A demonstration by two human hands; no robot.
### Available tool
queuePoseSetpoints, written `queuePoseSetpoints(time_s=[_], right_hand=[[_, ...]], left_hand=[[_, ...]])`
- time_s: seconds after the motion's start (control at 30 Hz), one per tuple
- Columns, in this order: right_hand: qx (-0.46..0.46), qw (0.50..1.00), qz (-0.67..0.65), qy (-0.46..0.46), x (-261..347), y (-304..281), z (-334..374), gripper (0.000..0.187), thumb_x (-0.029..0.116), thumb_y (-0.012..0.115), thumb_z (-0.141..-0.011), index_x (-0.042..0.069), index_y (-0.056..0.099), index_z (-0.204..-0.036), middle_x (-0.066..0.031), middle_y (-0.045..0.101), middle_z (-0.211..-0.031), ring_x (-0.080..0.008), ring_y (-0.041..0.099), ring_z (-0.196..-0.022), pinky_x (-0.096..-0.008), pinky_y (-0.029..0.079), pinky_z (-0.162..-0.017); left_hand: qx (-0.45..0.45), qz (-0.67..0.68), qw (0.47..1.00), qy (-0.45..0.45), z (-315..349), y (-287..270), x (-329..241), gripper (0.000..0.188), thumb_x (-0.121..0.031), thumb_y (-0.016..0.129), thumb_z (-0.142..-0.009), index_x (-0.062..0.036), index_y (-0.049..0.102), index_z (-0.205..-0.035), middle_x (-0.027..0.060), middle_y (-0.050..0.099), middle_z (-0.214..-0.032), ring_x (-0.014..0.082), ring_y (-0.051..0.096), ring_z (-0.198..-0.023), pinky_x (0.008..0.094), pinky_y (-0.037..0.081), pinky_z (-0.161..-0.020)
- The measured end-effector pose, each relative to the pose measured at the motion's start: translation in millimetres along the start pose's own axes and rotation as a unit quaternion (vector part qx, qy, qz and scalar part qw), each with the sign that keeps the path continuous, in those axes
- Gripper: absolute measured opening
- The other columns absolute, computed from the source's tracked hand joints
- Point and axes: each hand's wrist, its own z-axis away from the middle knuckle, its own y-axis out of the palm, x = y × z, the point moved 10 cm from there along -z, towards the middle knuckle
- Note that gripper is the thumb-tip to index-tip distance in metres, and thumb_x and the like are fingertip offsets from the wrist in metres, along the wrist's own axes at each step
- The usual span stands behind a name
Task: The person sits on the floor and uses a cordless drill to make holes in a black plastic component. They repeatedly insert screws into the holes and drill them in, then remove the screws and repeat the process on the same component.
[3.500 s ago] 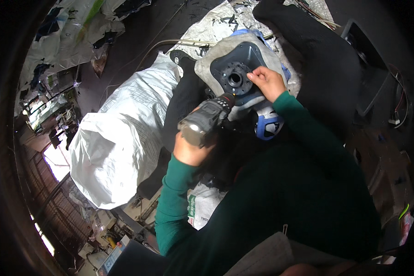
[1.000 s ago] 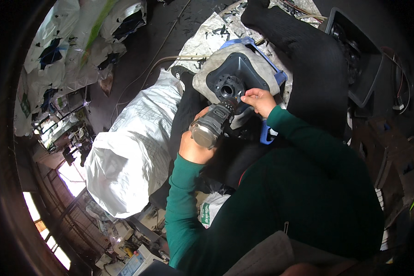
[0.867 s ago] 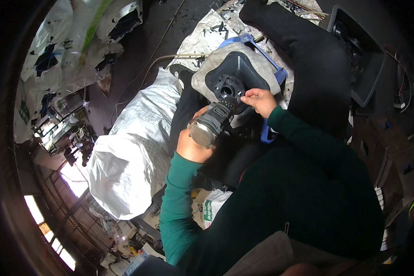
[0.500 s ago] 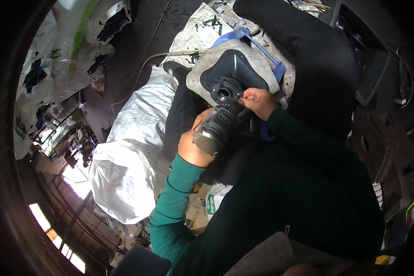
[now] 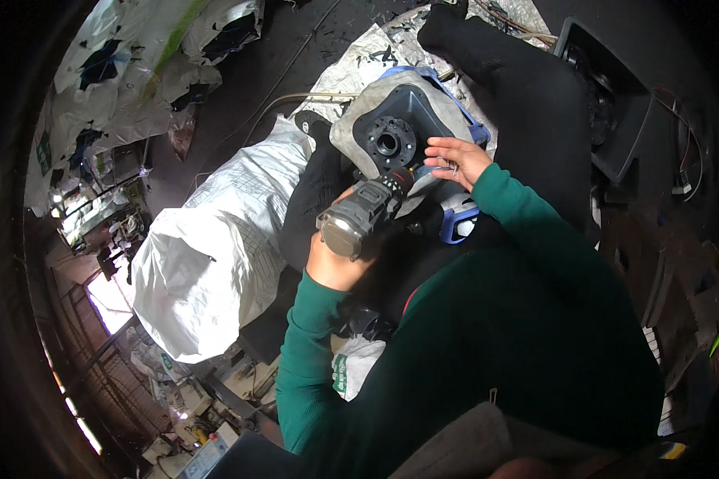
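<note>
— Where's the driver (image 5: 358, 222) sitting?

— Just left of the frame's centre. The left hand (image 5: 335, 263) is wrapped tight around its handle from below, fingers pressed closed on it, the grey back end facing the camera.

— And which way does it point?

— Its long axis runs from lower left up to the right, nose aimed at the housing (image 5: 399, 132), the grey-and-black part in the upper middle. The tip sits just below the round hub (image 5: 387, 144) on the housing's face, close to it; whether it touches, I cannot tell.

— The other hand?

— The right hand (image 5: 454, 160) lies flat on the housing's right side, fingers spread, pinching nothing. It is the nearer hand to the housing; the left is back along the driver.

— What is the housing resting on?

— The person's lap, against dark trousers, with a blue frame (image 5: 455, 223) showing under its lower right edge.

— Anything else around?

— A big white sack (image 5: 216, 255) lies to the left, and a black tray (image 5: 615, 104) at upper right.
</note>
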Motion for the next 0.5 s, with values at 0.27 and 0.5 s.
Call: queuePoseSetpoints(time_s=[0.27, 0.5], right_hand=[[0.188, 0.958, -0.217, 0.001, 7, 43, 29, 0.043, 0.0, 0.048, -0.092, 0.001, 0.043, -0.135, -0.015, 0.053, -0.132, -0.0249, 0.05, -0.126, -0.0426, 0.042, -0.106], [0.2, 0.953, -0.229, 0.002, 0, 50, 32, 0.041, -0.002, 0.046, -0.093, -0.002, 0.042, -0.134, -0.0146, 0.054, -0.13, -0.0236, 0.052, -0.123, -0.0405, 0.044, -0.105]], left_hand=[[-0.031, -0.08, 0.995, 0.054, 41, 32, -1, 0.056, -0.007, 0.071, -0.071, 0.0006, 0.052, -0.123, 0.0156, 0.063, -0.11, 0.029, 0.064, -0.101, 0.0349, 0.05, -0.087], [-0.063, -0.028, 0.997, 0.036, 45, 33, 4, 0.058, -0.007, 0.071, -0.071, -0.0009, 0.052, -0.126, 0.0158, 0.062, -0.115, 0.0301, 0.064, -0.102, 0.0344, 0.051, -0.087]])
